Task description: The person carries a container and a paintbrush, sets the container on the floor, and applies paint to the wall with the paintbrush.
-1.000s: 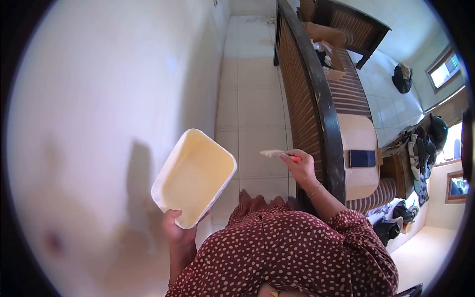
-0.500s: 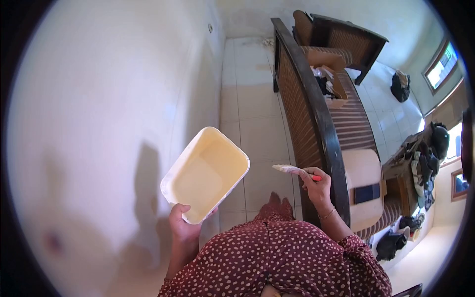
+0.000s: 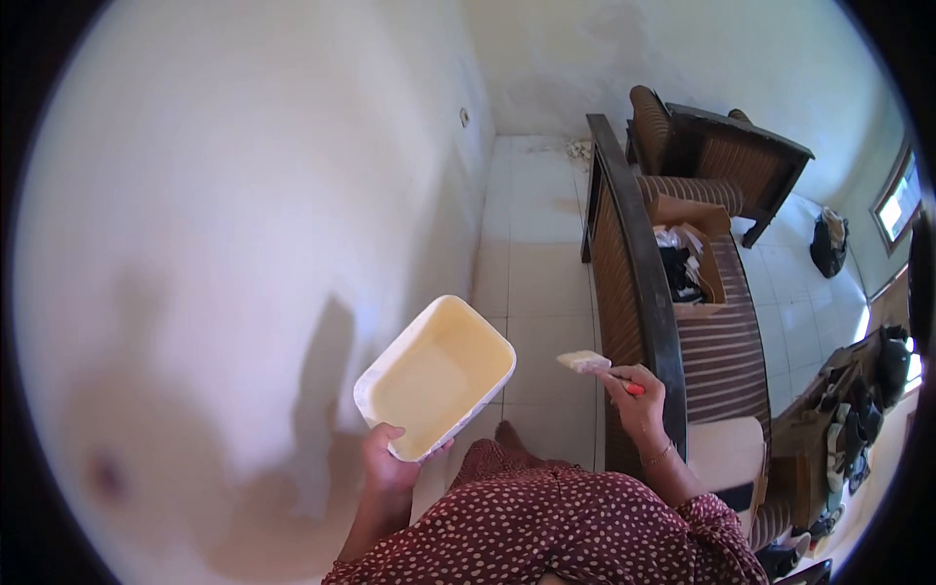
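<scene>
My left hand [image 3: 392, 466] grips the near corner of a white rectangular tub [image 3: 487, 336], thumb over the rim and fingers underneath. Pale cream paint [image 3: 419, 385] coats the inside of the tub, which is tilted towards me. In my right hand [image 3: 639, 402] is a paintbrush [image 3: 585, 362] with a red handle, its cream-covered bristles pointing left, apart from the tub. My fingers hide part of the handle.
On the left rises a pale wall [image 3: 244, 195] with a socket [image 3: 464, 117]. A dark-framed striped sofa [image 3: 634, 244] stands right, bearing an open cardboard box [image 3: 702, 310]. Behind it is an armchair [image 3: 721, 146]. Floor tiles [image 3: 541, 283] run between wall and sofa.
The view has tilted up and shifted, so the room appears lower and further right. The brush has turned to show more of its bristles' flat side. Both hands keep their holds.
</scene>
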`<action>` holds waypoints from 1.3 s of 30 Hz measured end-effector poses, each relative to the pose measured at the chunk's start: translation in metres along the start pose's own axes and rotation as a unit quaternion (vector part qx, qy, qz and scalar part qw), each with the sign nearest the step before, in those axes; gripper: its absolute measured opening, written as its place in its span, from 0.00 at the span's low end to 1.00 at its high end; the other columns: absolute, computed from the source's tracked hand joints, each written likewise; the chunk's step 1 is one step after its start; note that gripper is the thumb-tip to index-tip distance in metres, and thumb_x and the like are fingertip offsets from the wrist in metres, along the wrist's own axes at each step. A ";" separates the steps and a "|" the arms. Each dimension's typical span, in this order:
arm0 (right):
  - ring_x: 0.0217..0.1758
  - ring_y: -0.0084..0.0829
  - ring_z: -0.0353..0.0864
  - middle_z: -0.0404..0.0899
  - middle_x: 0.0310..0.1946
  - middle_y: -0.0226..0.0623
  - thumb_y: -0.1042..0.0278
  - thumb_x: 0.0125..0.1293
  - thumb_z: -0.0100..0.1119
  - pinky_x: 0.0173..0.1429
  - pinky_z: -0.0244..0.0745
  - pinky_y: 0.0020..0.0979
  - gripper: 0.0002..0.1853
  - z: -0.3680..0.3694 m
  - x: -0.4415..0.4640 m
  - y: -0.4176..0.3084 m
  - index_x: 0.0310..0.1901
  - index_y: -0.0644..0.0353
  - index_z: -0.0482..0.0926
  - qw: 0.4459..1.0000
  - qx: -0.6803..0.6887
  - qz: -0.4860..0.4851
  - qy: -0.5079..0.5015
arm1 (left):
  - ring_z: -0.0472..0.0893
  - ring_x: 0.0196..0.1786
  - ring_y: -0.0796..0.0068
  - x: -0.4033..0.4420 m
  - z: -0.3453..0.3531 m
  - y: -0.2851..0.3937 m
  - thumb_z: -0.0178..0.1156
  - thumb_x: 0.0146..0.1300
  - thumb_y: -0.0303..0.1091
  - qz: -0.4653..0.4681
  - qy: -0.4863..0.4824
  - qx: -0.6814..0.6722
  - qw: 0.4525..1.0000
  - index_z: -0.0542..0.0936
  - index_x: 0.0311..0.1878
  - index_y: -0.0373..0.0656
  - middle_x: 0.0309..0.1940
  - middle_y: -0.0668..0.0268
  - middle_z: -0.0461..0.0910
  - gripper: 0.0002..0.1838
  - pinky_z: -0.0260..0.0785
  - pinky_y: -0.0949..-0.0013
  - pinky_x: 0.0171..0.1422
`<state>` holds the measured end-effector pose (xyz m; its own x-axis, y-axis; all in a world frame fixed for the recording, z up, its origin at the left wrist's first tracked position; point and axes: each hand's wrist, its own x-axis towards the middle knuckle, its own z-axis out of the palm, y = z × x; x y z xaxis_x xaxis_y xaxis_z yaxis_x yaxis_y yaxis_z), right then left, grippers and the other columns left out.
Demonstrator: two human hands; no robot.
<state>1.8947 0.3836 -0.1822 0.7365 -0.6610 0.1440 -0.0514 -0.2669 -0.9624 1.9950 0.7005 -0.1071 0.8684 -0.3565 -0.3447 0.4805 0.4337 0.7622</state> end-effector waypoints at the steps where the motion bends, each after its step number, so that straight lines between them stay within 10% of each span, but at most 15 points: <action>1: 0.25 0.18 0.72 0.76 0.26 0.31 0.72 0.55 0.67 0.29 0.67 0.20 0.07 -0.001 0.004 0.004 0.33 0.66 0.82 1.000 -0.005 -0.006 -0.002 | 0.77 0.50 0.46 0.008 0.003 0.001 0.49 0.49 0.39 0.001 -0.012 -0.012 1.000 0.59 0.64 0.36 0.55 0.49 0.71 0.36 0.73 0.44 0.48; 11: 0.28 0.17 0.73 0.77 0.25 0.32 0.71 0.55 0.67 0.32 0.69 0.21 0.09 -0.005 0.107 -0.029 0.33 0.68 0.81 0.989 0.040 0.137 0.046 | 0.78 0.45 0.50 0.149 0.070 0.043 0.46 0.49 0.38 -0.005 -0.069 -0.014 0.997 0.62 0.62 0.36 0.51 0.51 0.73 0.33 0.73 0.48 0.44; 20: 0.24 0.14 0.72 0.76 0.28 0.28 0.74 0.59 0.63 0.26 0.68 0.15 0.06 0.004 0.193 -0.001 0.37 0.65 0.82 0.996 0.035 -0.002 0.083 | 0.77 0.49 0.49 0.265 0.114 0.054 0.49 0.49 0.43 -0.005 -0.133 0.051 0.990 0.64 0.61 0.38 0.52 0.52 0.74 0.34 0.73 0.46 0.46; 23: 0.32 0.22 0.75 0.77 0.28 0.34 0.74 0.56 0.64 0.39 0.69 0.23 0.07 0.000 0.227 -0.002 0.36 0.65 0.82 0.997 0.042 0.019 0.061 | 0.76 0.50 0.47 0.293 0.125 0.053 0.50 0.48 0.42 -0.008 -0.118 0.041 0.992 0.63 0.62 0.39 0.53 0.52 0.73 0.35 0.72 0.45 0.47; 39: 0.29 0.17 0.74 0.77 0.29 0.31 0.71 0.58 0.64 0.33 0.70 0.21 0.08 0.028 0.403 0.036 0.37 0.65 0.82 0.997 0.052 0.061 0.003 | 0.76 0.51 0.47 0.417 0.206 0.058 0.50 0.48 0.41 -0.018 -0.029 0.018 0.999 0.64 0.62 0.40 0.54 0.53 0.73 0.35 0.72 0.42 0.48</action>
<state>2.2085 0.1270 -0.1656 0.7252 -0.6881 0.0258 -0.0702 -0.1112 -0.9913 2.3598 0.4065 -0.0937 0.8422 -0.4184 -0.3401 0.5050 0.3908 0.7696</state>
